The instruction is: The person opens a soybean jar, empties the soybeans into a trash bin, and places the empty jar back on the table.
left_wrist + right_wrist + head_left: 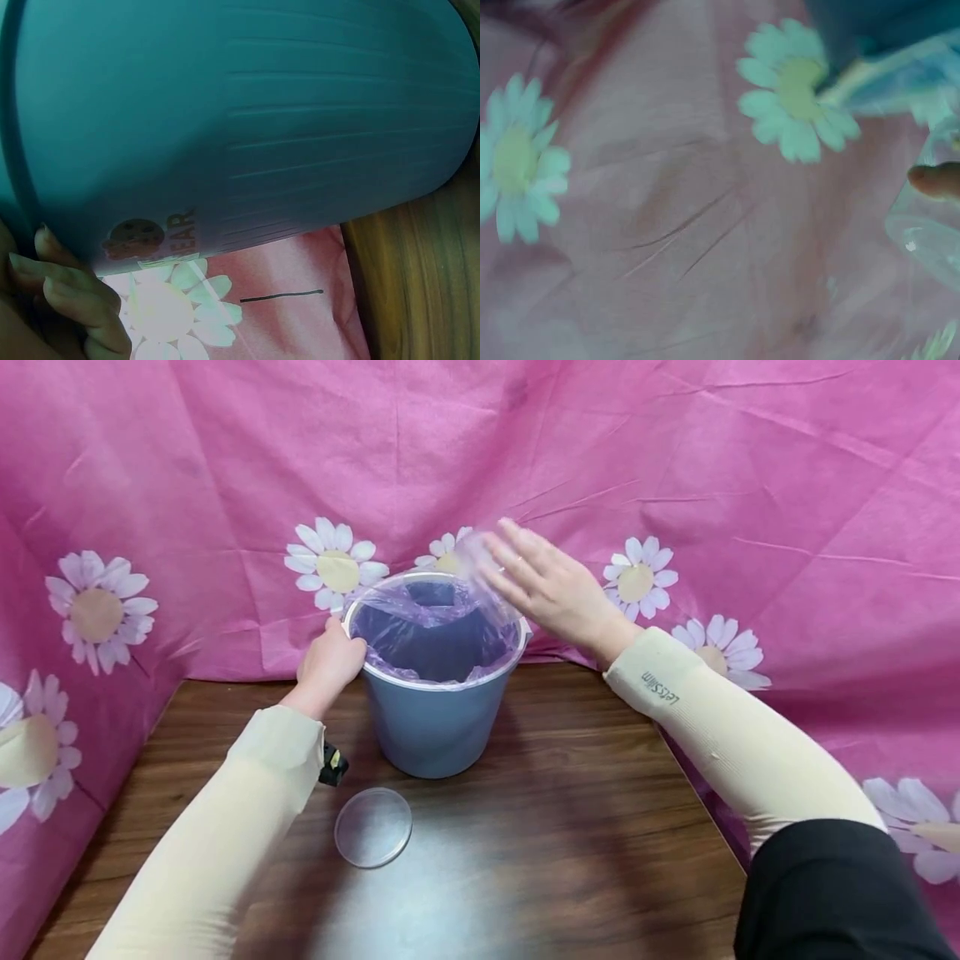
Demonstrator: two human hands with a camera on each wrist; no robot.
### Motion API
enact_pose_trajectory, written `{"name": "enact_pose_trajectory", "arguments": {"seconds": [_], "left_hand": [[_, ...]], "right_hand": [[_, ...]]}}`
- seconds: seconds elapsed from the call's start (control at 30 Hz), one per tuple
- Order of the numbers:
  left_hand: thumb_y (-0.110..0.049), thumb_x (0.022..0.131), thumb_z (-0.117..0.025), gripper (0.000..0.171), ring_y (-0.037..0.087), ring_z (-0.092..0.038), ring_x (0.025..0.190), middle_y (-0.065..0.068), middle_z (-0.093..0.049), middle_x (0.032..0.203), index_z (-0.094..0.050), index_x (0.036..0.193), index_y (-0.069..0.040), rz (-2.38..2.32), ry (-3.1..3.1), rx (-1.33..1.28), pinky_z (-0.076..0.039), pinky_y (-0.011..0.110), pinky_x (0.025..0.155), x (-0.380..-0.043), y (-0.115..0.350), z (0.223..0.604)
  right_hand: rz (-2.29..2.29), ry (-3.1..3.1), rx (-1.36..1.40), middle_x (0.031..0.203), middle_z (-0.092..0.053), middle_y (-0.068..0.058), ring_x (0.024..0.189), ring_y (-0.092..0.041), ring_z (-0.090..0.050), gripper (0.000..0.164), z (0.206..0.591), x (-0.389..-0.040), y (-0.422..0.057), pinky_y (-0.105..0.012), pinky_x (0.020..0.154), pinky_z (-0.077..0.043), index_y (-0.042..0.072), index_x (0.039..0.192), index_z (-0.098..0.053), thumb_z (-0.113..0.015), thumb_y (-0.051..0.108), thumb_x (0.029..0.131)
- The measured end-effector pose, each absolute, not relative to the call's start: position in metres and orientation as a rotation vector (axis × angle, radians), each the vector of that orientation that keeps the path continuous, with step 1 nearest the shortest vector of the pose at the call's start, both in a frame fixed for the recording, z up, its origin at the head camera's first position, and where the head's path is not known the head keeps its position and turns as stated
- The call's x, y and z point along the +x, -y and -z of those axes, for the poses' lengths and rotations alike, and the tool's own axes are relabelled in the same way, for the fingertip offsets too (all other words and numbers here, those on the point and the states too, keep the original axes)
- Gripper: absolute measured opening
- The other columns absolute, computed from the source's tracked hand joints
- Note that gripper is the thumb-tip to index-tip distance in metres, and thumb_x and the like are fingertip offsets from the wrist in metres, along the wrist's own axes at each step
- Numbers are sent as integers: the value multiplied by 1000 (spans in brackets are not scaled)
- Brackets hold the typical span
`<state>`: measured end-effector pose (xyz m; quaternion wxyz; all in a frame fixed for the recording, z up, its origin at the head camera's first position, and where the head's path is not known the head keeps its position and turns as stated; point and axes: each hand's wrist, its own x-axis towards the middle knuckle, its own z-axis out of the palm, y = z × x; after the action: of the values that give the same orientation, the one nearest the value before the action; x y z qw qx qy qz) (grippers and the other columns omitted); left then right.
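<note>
A blue-grey trash bin (435,731) with a white rim stands on the table, lined with a thin purple plastic bag (378,639). My left hand (330,662) grips the bin's rim on its left side; curled fingers (79,300) show beside the rim in the left wrist view. Over the bin's right side, my right hand (551,583) holds a clear plastic container (922,244), blurred and partly covered by the hand in the head view. One fingertip (937,181) lies against the container's wall. Contents of the container do not show.
A clear round lid (372,828) lies on the brown wood table (540,852) in front of the bin. Pink cloth (480,443) with white daisies hangs behind and along both sides. A small black object (333,764) shows by the left wrist.
</note>
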<state>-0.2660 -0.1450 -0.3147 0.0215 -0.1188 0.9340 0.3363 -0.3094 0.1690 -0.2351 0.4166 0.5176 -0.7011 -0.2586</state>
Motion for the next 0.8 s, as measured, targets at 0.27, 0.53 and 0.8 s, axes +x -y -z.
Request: {"name": "enact_pose_trajectory", "arguments": {"seconds": [0.27,0.53,0.8], "left_hand": [[-29,94,-36,69,43,-44,135,27,-41,150,-18,155,-4,-1054,-2888,-367,-38,59,104,-265,145,315],[-28,94,-36,69,43,-42,137,26,-40,152,-17,157,-6,-1112,-2886,-361,-37,59,105,-265,147,317],[-59,98,-38,87,43,-29,146,25,-27,159,-10,158,-3,-1336,-2845,-252,-24,54,118,-265,153,323]], "right_hand": [[630,1844,1378,153,-41,-21,143,-42,-37,55,241,-311,-166,-47,121,-26,5,148,-42,-41,-13,95],[443,1848,1306,152,-43,-23,141,-43,-39,49,254,-308,-165,-49,120,-26,3,146,-42,-39,-9,99],[60,1941,1137,148,-41,-31,140,-50,-34,67,269,-304,-174,-51,122,-20,-6,141,-39,-69,7,83]]}}
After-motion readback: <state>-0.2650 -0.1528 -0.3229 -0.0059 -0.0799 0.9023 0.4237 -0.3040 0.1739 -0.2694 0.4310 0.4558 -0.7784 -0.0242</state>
